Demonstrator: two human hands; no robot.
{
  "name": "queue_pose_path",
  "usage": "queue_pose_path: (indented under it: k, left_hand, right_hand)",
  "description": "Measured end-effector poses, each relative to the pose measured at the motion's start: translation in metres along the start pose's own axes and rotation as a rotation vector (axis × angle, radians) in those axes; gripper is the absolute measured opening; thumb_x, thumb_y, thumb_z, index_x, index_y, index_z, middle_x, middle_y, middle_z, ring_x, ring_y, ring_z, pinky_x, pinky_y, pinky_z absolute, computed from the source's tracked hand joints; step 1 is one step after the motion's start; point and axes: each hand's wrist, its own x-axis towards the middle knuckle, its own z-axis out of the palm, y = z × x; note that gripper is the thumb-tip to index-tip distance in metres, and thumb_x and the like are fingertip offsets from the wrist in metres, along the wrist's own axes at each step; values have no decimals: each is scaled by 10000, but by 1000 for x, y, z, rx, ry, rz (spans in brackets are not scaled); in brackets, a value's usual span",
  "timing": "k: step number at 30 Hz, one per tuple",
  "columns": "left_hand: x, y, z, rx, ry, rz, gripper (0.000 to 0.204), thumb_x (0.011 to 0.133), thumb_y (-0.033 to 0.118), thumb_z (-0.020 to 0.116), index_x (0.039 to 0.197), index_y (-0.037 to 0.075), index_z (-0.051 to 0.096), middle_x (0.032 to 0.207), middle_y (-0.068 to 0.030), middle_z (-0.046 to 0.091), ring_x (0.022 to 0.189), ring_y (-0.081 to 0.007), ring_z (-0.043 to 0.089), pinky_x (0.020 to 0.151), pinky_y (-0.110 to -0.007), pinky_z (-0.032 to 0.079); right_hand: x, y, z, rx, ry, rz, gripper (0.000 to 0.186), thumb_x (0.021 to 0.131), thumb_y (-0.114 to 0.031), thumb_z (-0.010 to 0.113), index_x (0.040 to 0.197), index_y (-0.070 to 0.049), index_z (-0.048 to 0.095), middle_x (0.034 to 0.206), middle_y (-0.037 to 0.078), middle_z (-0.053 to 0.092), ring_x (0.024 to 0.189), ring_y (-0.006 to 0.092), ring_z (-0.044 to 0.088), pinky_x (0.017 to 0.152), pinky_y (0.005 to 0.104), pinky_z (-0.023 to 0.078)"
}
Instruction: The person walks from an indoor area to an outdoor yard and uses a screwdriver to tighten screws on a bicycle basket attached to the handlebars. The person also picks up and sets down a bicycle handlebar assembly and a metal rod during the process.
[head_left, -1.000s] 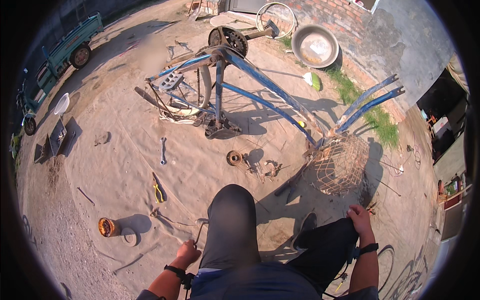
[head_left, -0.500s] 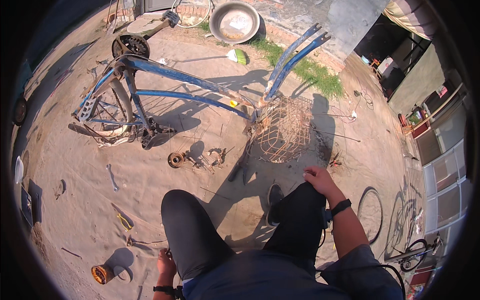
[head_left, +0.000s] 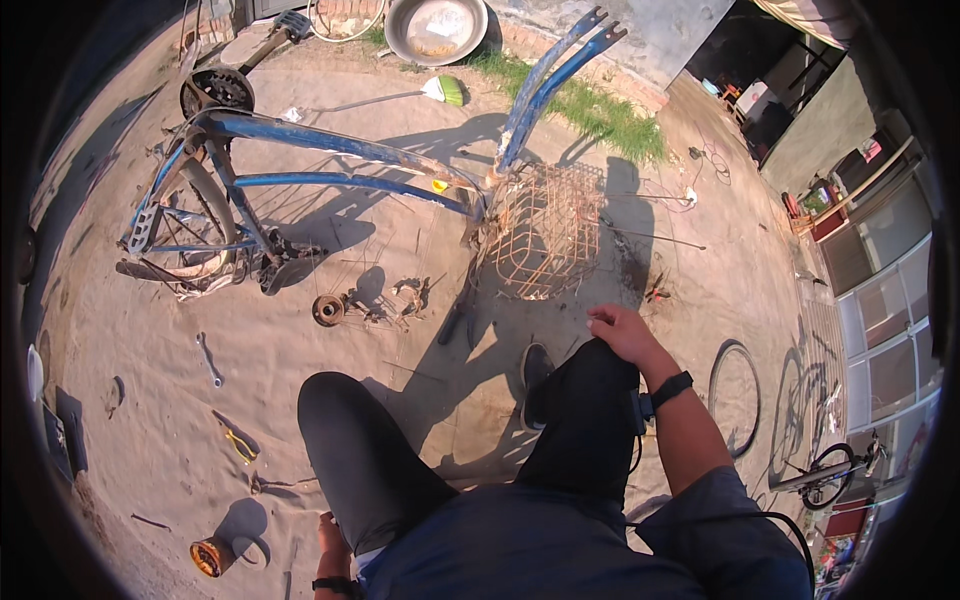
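Note:
My right hand (head_left: 620, 333) rests on my right knee, fingers loosely laid over the dark trousers with nothing in them. Low beside my left thigh hangs my left hand (head_left: 332, 538); its fingers are mostly hidden by the leg. In front of me an upturned blue bicycle frame (head_left: 330, 142) stands on the concrete, its fork pointing up. A rusty wire basket (head_left: 548, 235) is attached at the front of it. Nearest the left hand are a rusty can (head_left: 212, 556), yellow-handled pliers (head_left: 242, 446) and a wrench (head_left: 208, 360).
A rusty wheel hub (head_left: 328, 310) with loose spokes lies below the frame. Farther off are a green broom (head_left: 443, 90) and a large metal basin (head_left: 437, 28) by the wall. At the right lie a tyre (head_left: 735, 398) and another bicycle (head_left: 828, 476).
The view has shifted, so the bicycle frame and basket appear farther left and slightly higher. My right hand stays on the knee; my left hand stays low beside the thigh.

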Motion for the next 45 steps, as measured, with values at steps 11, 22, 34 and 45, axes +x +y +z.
queue_pose_path:
  k: [11, 22, 34, 45]
  left_hand:
    - [-29, 42, -15, 21, -82, -143, 466, 887, 206, 714, 1262, -6, 537, 1012, -187, 726, 896, -252, 699, 736, -372, 553]
    - [35, -34, -1, -354, -86, -105, 517, 851, 288, 762, 1244, 6, 580, 1074, -186, 731, 968, -282, 713, 800, -370, 557]
    - [34, 126, -53, -186, 59, 57, 488, 864, 92, 655, 1320, -16, 519, 1031, -129, 695, 791, -182, 681, 566, -303, 561]
    - [135, 515, -112, -437, 95, 620, 581, 1010, 390, 607, 1445, 31, 468, 1255, -131, 632, 1080, -224, 662, 823, -348, 538]
  right_hand:
    - [-7, -2, -9, 41, 7, 6, 375, 925, -208, 708, 1228, 7, 653, 1025, 94, 713, 912, 160, 666, 840, 319, 533]
    - [-9, -1, -10, -17, 16, -37, 378, 919, -209, 713, 1226, 2, 654, 1037, 99, 710, 926, 167, 663, 863, 329, 529]
    - [74, -167, -85, 305, 232, -298, 651, 909, -279, 755, 1434, -19, 471, 1258, 160, 610, 1103, 215, 626, 913, 346, 540]
    - [239, -242, -114, 684, 589, -620, 487, 1022, -351, 610, 1313, 22, 496, 1088, 104, 660, 1053, 199, 650, 957, 347, 509]
